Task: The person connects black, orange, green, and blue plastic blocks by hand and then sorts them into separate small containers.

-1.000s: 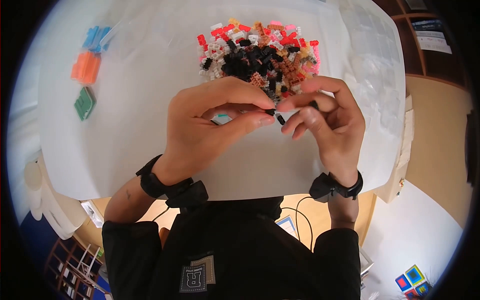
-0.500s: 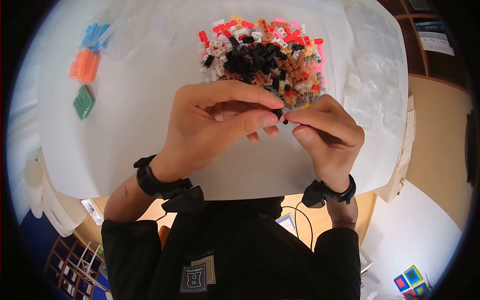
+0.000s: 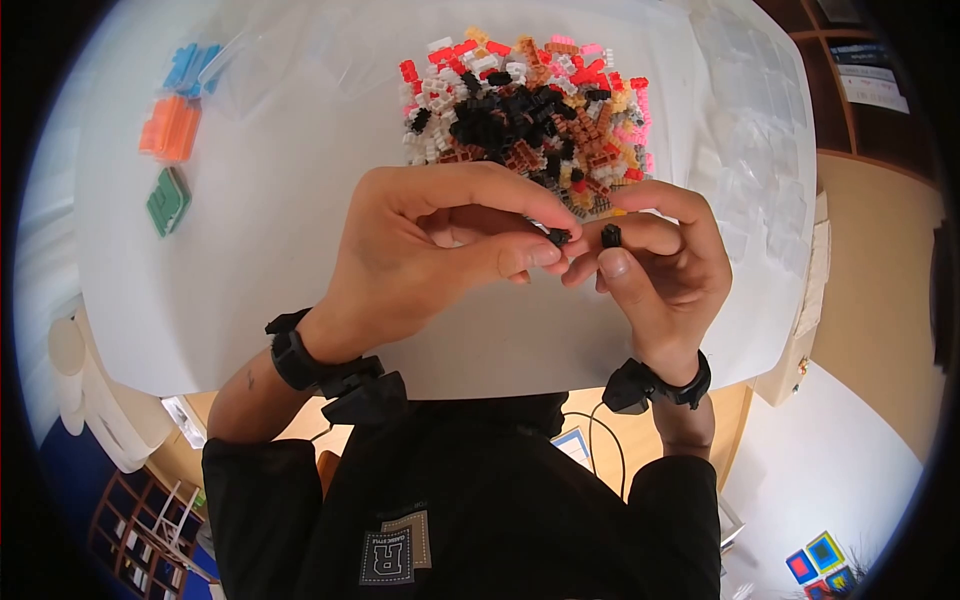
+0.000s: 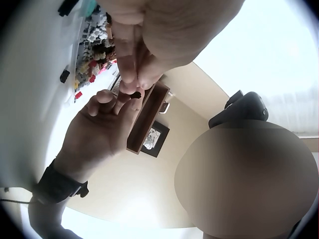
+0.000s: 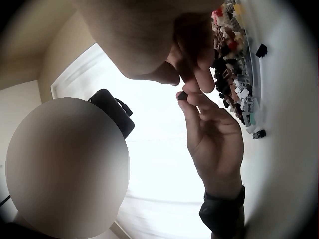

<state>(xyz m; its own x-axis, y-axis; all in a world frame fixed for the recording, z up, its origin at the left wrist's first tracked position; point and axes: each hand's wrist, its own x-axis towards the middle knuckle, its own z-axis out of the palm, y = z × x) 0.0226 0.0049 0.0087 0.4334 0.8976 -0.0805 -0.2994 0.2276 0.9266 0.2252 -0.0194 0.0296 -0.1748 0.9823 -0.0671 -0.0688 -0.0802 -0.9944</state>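
Over the worktop (image 3: 250,310), near a heap of bricks (image 3: 515,115), the left hand (image 3: 405,250) pinches a small black piece (image 3: 560,237) and the right hand (image 3: 672,280), its fingers curled, holds another piece (image 3: 611,236), tiny parts best gripped lightly and squarely.

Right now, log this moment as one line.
left hand: pinches black piece; right hand: holds second black piece; brick pile: beyond both hands

The person wears a black short-sleeved top (image 3: 480,500) bearing two overlapping rectangular patches: a dark patch with a pale stitched border and large outlined R (image 3: 387,556), and a plain tan stitched patch (image 3: 416,535). A black band with a blocky dark module (image 3: 350,385) circles one wrist; a similar black band (image 3: 685,388) circles the other.
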